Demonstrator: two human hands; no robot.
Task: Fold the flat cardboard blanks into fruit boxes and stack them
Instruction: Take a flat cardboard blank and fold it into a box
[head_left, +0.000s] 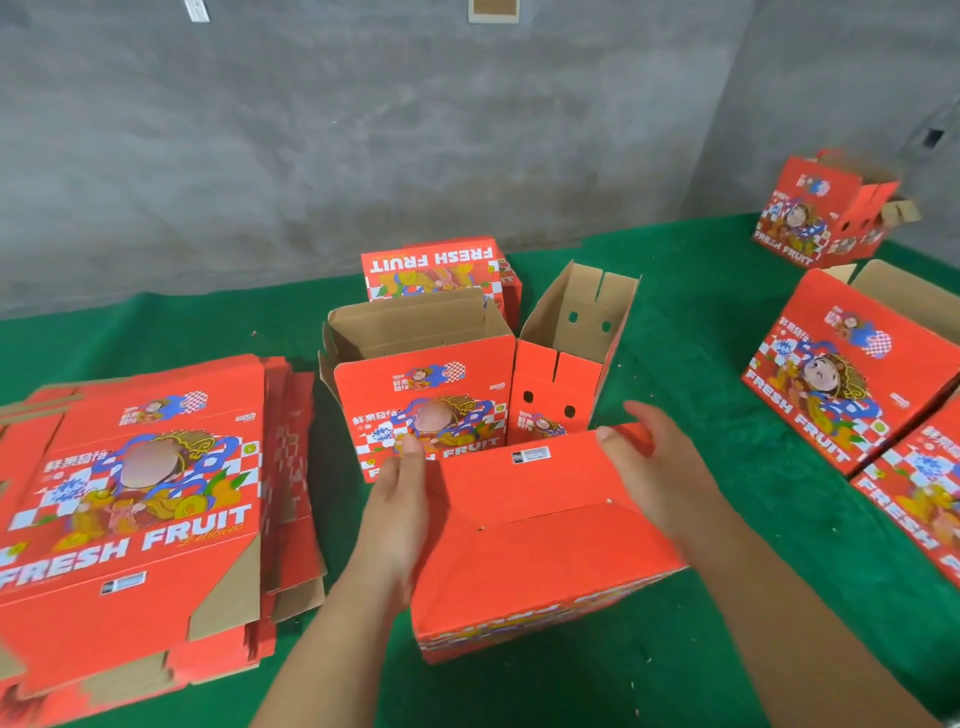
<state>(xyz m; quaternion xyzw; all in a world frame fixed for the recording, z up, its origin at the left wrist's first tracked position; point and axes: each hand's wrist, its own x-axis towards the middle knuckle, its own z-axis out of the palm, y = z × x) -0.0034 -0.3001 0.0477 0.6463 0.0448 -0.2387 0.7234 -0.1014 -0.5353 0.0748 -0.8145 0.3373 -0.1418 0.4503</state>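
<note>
A red fruit box (535, 540) lies upside down in front of me on the green floor cover, its folded bottom flaps facing up. My left hand (397, 514) lies flat against its left side with straight fingers. My right hand (660, 467) is at its right far corner, thumb on the top flap and fingers spread. A thick pile of flat printed blanks (135, 509) lies to the left. Just behind the box stand an open folded box (421, 395) and a narrower open one (566, 364).
Another box (436, 270) stands behind the open ones, print upside down. Folded boxes lie at the right edge (852, 379) and one stands at the far right corner (826, 208). A grey concrete wall (363, 130) closes the back.
</note>
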